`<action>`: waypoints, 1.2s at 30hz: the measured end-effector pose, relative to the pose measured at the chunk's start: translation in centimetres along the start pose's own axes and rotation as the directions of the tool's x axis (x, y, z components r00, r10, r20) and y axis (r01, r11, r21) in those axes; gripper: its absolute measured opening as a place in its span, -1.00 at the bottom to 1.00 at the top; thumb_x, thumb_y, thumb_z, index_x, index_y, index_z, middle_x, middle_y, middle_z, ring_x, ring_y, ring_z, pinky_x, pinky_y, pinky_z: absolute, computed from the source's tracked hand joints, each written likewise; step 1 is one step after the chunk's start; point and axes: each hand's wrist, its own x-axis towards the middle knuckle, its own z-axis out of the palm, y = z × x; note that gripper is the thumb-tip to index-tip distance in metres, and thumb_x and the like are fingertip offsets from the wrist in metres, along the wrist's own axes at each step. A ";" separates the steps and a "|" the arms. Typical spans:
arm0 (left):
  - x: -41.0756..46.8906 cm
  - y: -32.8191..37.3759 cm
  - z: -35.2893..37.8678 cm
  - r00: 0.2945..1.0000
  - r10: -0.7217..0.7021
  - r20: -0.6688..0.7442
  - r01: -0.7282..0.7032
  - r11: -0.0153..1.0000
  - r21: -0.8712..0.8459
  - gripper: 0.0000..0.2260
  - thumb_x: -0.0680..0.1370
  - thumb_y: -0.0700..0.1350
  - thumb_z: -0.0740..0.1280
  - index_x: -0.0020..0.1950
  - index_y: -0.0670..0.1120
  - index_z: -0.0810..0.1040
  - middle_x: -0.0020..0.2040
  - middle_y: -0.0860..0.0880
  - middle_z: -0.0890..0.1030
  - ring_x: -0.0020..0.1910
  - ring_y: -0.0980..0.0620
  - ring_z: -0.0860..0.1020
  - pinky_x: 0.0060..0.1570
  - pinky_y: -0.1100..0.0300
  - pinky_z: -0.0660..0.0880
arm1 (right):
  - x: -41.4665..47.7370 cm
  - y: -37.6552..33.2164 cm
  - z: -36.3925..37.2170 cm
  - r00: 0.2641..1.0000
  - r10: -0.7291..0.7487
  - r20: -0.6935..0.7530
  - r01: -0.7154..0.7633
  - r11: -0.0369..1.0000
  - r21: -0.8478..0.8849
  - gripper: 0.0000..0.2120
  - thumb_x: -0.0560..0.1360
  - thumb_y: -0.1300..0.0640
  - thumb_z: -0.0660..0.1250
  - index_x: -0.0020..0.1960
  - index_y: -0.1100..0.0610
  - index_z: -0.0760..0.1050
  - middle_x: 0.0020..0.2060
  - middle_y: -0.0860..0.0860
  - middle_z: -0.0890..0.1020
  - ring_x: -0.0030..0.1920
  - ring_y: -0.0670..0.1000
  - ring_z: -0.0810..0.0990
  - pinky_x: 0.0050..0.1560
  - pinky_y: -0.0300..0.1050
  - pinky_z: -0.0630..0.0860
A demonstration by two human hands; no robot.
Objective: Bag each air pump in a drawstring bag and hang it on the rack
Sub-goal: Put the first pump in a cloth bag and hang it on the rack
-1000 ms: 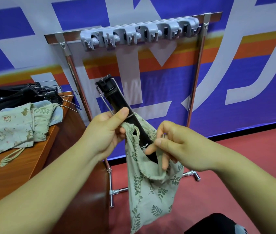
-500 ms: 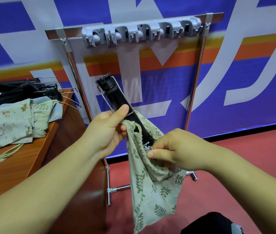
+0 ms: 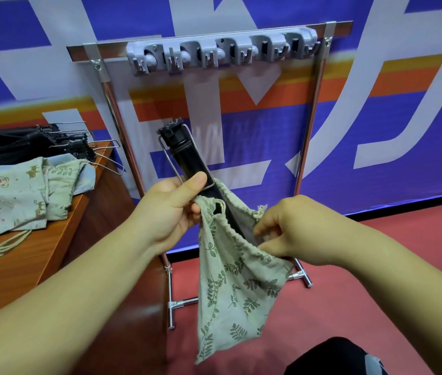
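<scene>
A black air pump [image 3: 187, 155] with a wire foot loop tilts up to the left, its lower end inside a leaf-print drawstring bag [image 3: 230, 288]. My left hand [image 3: 171, 207] grips the pump's barrel and the bag's left rim, thumb on top. My right hand [image 3: 284, 231] pinches the bag's right rim, holding the mouth apart around the pump. Behind stands the metal rack [image 3: 306, 147] with a grey row of hooks [image 3: 222, 51], nothing hanging on it.
A wooden table [image 3: 25, 269] at the left carries several printed drawstring bags [image 3: 11, 196] and more black pumps [image 3: 33, 144] with wire loops jutting past its edge. The rack's feet [image 3: 179, 304] rest on red floor. A blue banner wall stands behind.
The pump has slid a little deeper into the bag. My right hand moved down and right along the bag's rim, pulling the mouth wider.
</scene>
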 end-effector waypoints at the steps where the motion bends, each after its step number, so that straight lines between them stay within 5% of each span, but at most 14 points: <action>1: 0.0 0.1 0.1 1.000 0.001 -0.005 -0.001 1.000 0.004 -0.78 0.47 0.04 0.44 -0.22 -0.11 0.66 -0.51 0.08 0.44 -0.40 0.08 0.29 -0.36 0.28 0.34 | -0.1 0.1 -0.2 1.000 0.005 -0.010 -0.005 1.000 0.009 -0.80 0.42 0.02 0.51 0.03 -0.10 0.66 -0.43 -0.25 0.56 -0.34 -0.31 0.52 -0.33 -0.40 0.37; 6: 0.2 0.5 -0.3 1.000 -0.011 -0.007 0.010 0.999 -0.040 -0.48 0.49 0.06 0.45 0.29 -0.28 0.52 -0.49 0.08 0.45 -0.44 0.15 0.31 -0.35 0.31 0.35 | -0.7 0.7 -0.3 0.986 0.118 -0.119 -0.060 0.912 0.406 -0.69 0.36 0.11 0.60 -0.09 0.05 0.47 -0.43 -0.10 0.60 -0.44 -0.12 0.48 -0.28 -0.14 0.45; 11: 0.0 0.5 -0.4 0.998 0.039 0.055 -0.038 0.999 -0.032 -0.20 0.27 0.18 0.62 0.30 -0.31 0.50 -0.49 0.08 0.47 -0.46 0.16 0.32 -0.33 0.30 0.34 | -1.0 1.8 1.4 0.898 0.357 -0.258 -0.127 0.771 0.624 -0.58 0.29 0.09 0.64 -0.06 0.03 0.42 -0.22 -0.11 0.62 -0.32 -0.02 0.54 -0.19 -0.02 0.52; 15: -0.1 0.5 -0.4 0.994 0.051 0.096 -0.050 0.999 -0.008 0.04 0.11 0.26 0.66 0.37 -0.35 0.43 -0.48 0.07 0.51 -0.45 0.16 0.32 -0.19 0.20 0.30 | -0.7 1.9 2.4 0.882 0.415 -0.224 -0.120 0.657 0.744 -0.54 0.36 0.15 0.60 0.15 -0.02 0.47 0.07 -0.14 0.64 -0.30 -0.19 0.60 -0.24 -0.42 0.49; 19: -0.3 0.5 -0.4 0.989 0.053 0.140 -0.056 0.998 0.018 -0.15 0.14 0.26 0.64 0.23 -0.25 0.54 -0.45 0.07 0.54 -0.45 0.20 0.34 -0.22 0.26 0.30 | 0.2 1.6 2.4 0.906 0.396 -0.153 -0.148 0.634 0.759 -0.49 0.40 0.09 0.58 0.26 -0.10 0.46 0.08 -0.14 0.65 -0.27 -0.19 0.61 -0.26 -0.33 0.51; 24: -0.6 0.6 -0.2 0.989 0.073 0.130 -0.078 0.996 0.033 -0.18 0.21 0.19 0.61 0.26 -0.31 0.51 -0.47 0.06 0.54 -0.49 0.22 0.36 -0.36 0.37 0.34 | 0.8 1.4 2.1 0.939 0.329 -0.102 -0.110 0.568 0.816 -0.72 0.48 0.24 0.50 0.13 0.09 0.54 -0.23 0.06 0.68 -0.33 -0.01 0.57 -0.30 -0.14 0.49; 26: -0.4 0.5 -0.3 0.996 0.048 0.080 -0.052 0.997 0.056 -0.38 0.38 0.06 0.57 0.26 -0.31 0.53 -0.48 0.07 0.51 -0.48 0.20 0.34 -0.35 0.34 0.35 | 0.8 1.5 1.8 0.936 0.327 -0.132 -0.079 0.560 0.824 -0.74 0.47 0.28 0.50 0.12 0.11 0.56 -0.27 0.11 0.66 -0.30 0.02 0.58 -0.24 -0.16 0.51; 29: -0.3 0.5 -0.2 1.000 0.025 0.014 -0.027 0.992 0.119 -0.86 0.50 -0.03 0.43 -0.15 -0.08 0.69 -0.53 0.08 0.46 -0.49 0.18 0.34 -0.36 0.31 0.35 | 0.6 1.6 0.9 0.910 0.357 -0.210 -0.045 0.589 0.807 -0.72 0.47 0.24 0.50 0.14 0.05 0.57 -0.24 0.08 0.73 -0.26 -0.02 0.60 -0.18 -0.24 0.51; 32: -0.5 0.3 0.2 0.999 0.031 -0.028 -0.024 0.976 0.218 -0.75 0.44 -0.01 0.41 -0.44 0.01 0.64 -0.57 0.07 0.43 -0.50 0.16 0.36 -0.39 0.29 0.33 | 0.4 1.3 0.2 0.901 0.360 -0.243 -0.042 0.630 0.775 -0.74 0.48 0.18 0.51 0.13 0.01 0.58 -0.23 0.09 0.74 -0.30 -0.06 0.57 -0.23 -0.23 0.44; 36: -0.5 0.5 0.2 0.994 0.070 -0.078 -0.034 0.922 0.386 -0.81 0.57 -0.04 0.42 -0.22 -0.06 0.59 -0.57 0.06 0.49 -0.44 0.08 0.45 -0.41 0.27 0.35 | 0.4 0.7 -0.5 0.917 0.365 -0.161 -0.081 0.565 0.821 -0.85 0.50 0.19 0.47 0.04 0.03 0.58 -0.20 0.07 0.75 -0.21 -0.04 0.58 -0.11 -0.15 0.40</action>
